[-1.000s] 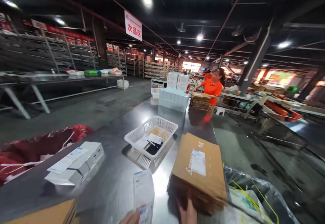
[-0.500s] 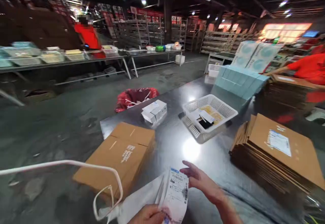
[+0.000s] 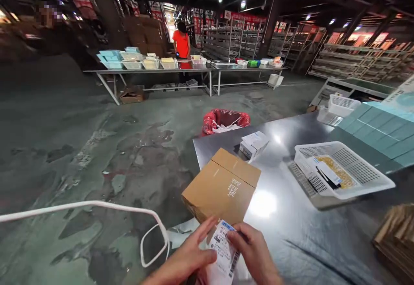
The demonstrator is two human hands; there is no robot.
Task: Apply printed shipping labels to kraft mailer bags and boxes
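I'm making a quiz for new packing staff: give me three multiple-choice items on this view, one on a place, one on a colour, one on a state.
1. Where is the white basket?
A. on the steel table
B. on the floor
C. on the brown box

2. What colour is the bag past the table's far end?
A. blue
B. red
C. green

3. How is the label held?
A. by the left hand alone
B. lying loose
C. by both hands

Answers: 1 A, it sits on the shiny tabletop. 2 B, its plastic is red. 3 C, the left hand and right hand both pinch it in front of the brown box.
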